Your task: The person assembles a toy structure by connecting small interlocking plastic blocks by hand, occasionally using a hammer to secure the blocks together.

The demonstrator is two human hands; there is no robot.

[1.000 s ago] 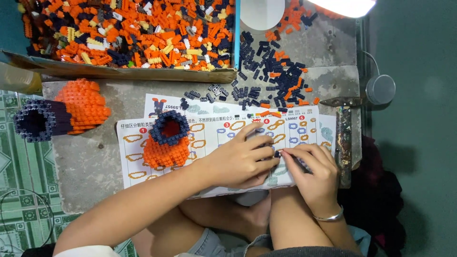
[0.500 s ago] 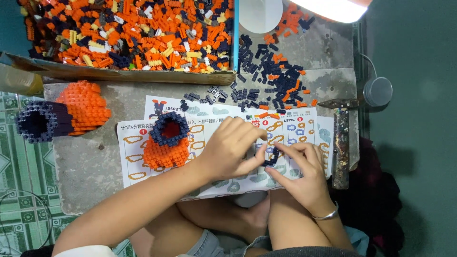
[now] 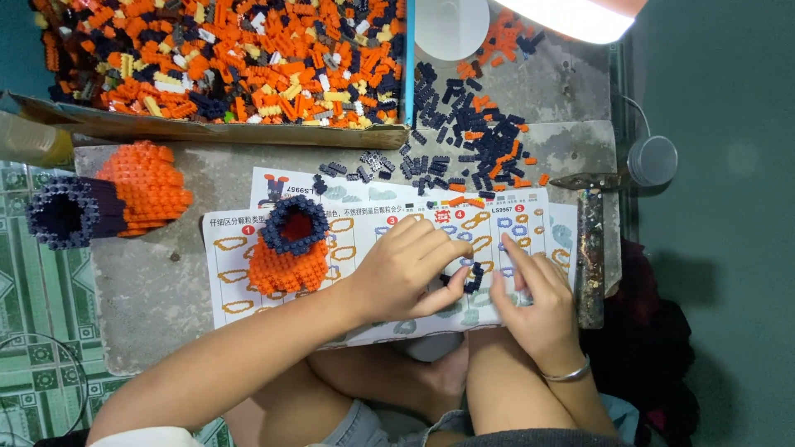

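1. The left hand (image 3: pixel 410 273) and the right hand (image 3: pixel 530 294) meet over the printed paper instruction sheet (image 3: pixel 232 273) on the grey stone slab (image 3: pixel 149 306); between their fingertips sits a small dark navy cluster of tiny plastic bricks (image 3: pixel 472 277)
2. The left hand is closed narrowly on that cluster, thumb below and fingers curled over it; the right hand presses at it from the right with its fingers extended; whether the right hand truly pinches it or only steadies it, I cannot tell
3. In my judgement the joining goes best with the cluster kept low and flat on the sheet, studs lined up before any pressure; a light, even squeeze should keep the little bricks from skewing or springing loose
4. The cluster lies right of the left thumb tip and touching the right forefinger, well inside both grips
5. Left of the hands, on the sheet, stands an orange brick-built body with a navy ring top (image 3: pixel 286 248); further left lies a larger orange and navy brick model (image 3: pixel 108 203)
6. Loose navy and orange bricks (image 3: pixel 480 149) are scattered above the sheet; a cardboard tray of mixed bricks (image 3: pixel 248 132) lies beyond them
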